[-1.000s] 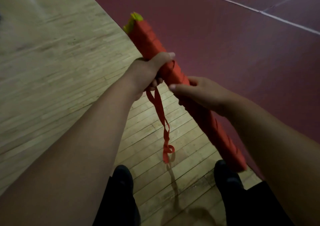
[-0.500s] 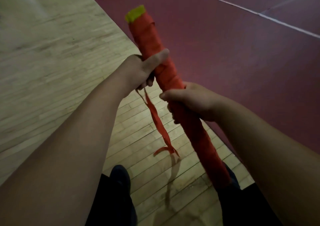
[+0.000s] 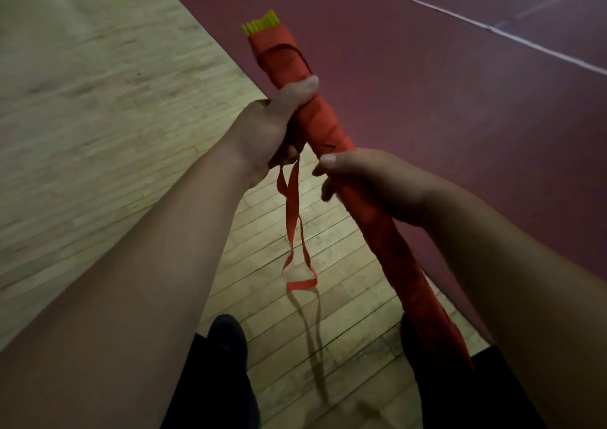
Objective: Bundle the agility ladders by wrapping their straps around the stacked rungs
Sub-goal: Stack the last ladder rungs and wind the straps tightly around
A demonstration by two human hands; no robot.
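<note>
Head view. Ladder bundle (image 3: 331, 133) — stacked yellow rungs (image 3: 261, 24) wound in orange strap — held tilted above the wooden floor (image 3: 98, 116), beside the maroon mat (image 3: 427, 100). Left hand (image 3: 272, 133) grips the upper part, thumb across the wrap; right hand (image 3: 371, 182) grips lower down. The 2 hands are near, not touching. A loose strap tail (image 3: 294, 218) hangs below the left hand.

No readable text, labels or numbers; view dim, perhaps blurred.
</note>
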